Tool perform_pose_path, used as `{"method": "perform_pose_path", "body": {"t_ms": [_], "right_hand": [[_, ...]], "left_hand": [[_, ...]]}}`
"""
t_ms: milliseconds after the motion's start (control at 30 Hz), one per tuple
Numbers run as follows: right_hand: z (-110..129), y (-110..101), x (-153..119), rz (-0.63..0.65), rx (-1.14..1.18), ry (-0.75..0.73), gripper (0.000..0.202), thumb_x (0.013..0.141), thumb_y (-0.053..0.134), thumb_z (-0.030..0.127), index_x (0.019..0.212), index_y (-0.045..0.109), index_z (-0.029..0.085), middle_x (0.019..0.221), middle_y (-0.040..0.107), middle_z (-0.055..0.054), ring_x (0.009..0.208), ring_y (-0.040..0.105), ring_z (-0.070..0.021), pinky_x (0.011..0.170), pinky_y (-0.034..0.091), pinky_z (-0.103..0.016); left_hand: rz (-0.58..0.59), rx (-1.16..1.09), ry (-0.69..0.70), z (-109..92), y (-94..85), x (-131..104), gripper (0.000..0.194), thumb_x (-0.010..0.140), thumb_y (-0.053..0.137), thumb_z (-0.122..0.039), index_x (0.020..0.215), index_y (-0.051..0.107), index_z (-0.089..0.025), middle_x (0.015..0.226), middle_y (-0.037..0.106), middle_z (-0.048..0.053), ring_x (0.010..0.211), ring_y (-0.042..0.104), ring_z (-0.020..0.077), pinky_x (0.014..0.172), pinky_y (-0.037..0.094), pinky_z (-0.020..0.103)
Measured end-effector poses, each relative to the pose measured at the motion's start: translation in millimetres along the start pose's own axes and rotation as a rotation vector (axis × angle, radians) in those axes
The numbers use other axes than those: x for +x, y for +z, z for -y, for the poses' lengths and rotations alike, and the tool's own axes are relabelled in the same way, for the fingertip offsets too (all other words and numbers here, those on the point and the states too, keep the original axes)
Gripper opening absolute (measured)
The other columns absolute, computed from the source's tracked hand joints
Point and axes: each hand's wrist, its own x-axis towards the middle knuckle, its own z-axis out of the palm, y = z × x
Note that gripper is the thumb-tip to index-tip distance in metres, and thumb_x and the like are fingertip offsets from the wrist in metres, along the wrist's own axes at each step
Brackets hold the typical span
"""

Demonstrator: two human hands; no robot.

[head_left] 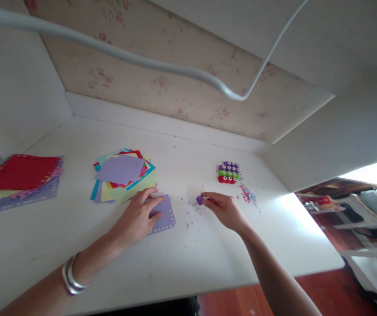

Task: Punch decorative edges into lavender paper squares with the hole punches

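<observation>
My left hand point(139, 214) rests with its fingers spread on a light purple sheet of paper point(164, 217). Small holes run along that sheet's lower and right edges. A small purple craft punch point(200, 199) is pinched in the fingertips of my right hand point(220, 210), to the right of the sheet and apart from it. Purple paper bits point(188, 213) are scattered between the sheet and the punch. Beyond my right hand, more small punches point(230, 172) in purple, green and red stand together in rows.
A pile of coloured paper point(122, 170) lies behind my left hand. At the far left is a stack of hole-edged sheets point(20, 173), red on top. Red and blue paper bits point(248, 195) lie right of the punches. A white cable point(142, 59) hangs across the top.
</observation>
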Motion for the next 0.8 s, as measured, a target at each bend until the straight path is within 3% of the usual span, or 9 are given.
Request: {"method": "perform_pose_path", "body": {"t_ms": [100,167,267,400,567,800], "right_hand": [[-18,-25,21,-0.153,0.066,-0.033,0.029,0.085,0.064,0.040,0.107,0.073,0.023,0.109,0.073,-0.007,0.098,0.068,-0.0243,0.089,0.055,-0.040],[-29,-48,42,-0.243,0.033,0.016,0.036,0.085,0.062,0.042,0.111,0.071,0.019,0.104,0.075,-0.009,0.092,0.070,-0.0238,0.083,0.056,-0.037],[-43,-85,78,-0.286,-0.295,0.113,0.042,0.091,0.052,0.042,0.122,0.066,0.018,0.102,0.075,-0.007,0.089,0.071,-0.0215,0.076,0.056,-0.032],[-56,-116,122,-0.304,-0.487,0.139,0.033,0.087,0.057,0.033,0.111,0.073,0.018,0.104,0.075,-0.010,0.097,0.069,-0.0266,0.085,0.052,-0.035],[-68,-118,155,-0.170,-0.648,0.080,0.027,0.083,0.059,0.022,0.104,0.077,0.023,0.117,0.071,-0.007,0.109,0.064,-0.0257,0.096,0.046,-0.033],[-76,-110,169,0.002,-0.762,0.077,0.029,0.083,0.056,0.014,0.101,0.077,0.022,0.110,0.074,-0.008,0.104,0.066,-0.0229,0.094,0.046,-0.030]], "left_hand": [[-0.043,-0.035,-0.003,4,2.9,2,0.031,0.087,0.057,-0.019,0.118,0.062,-0.023,0.125,0.054,0.009,0.120,0.052,0.0267,0.105,0.045,0.046],[-0.057,-0.046,-0.007,5,3.9,3,0.032,0.089,0.054,-0.018,0.119,0.061,-0.024,0.124,0.055,0.009,0.118,0.053,0.0258,0.104,0.045,0.045],[-0.056,-0.050,-0.016,5,3.4,5,0.033,0.090,0.051,-0.017,0.121,0.058,-0.023,0.125,0.053,0.009,0.120,0.053,0.0247,0.105,0.045,0.044],[-0.058,-0.050,-0.021,4,1.6,5,0.031,0.091,0.049,-0.016,0.120,0.057,-0.023,0.127,0.051,0.010,0.120,0.053,0.0237,0.105,0.046,0.043],[-0.076,-0.082,-0.052,6,2.4,5,0.034,0.089,0.049,-0.015,0.121,0.055,-0.025,0.129,0.052,0.009,0.123,0.053,0.0239,0.105,0.046,0.043],[-0.084,-0.250,-0.143,10,3.7,7,0.032,0.090,0.052,-0.023,0.122,0.053,-0.023,0.122,0.061,0.008,0.100,0.067,0.0195,0.093,0.055,0.037]]}}
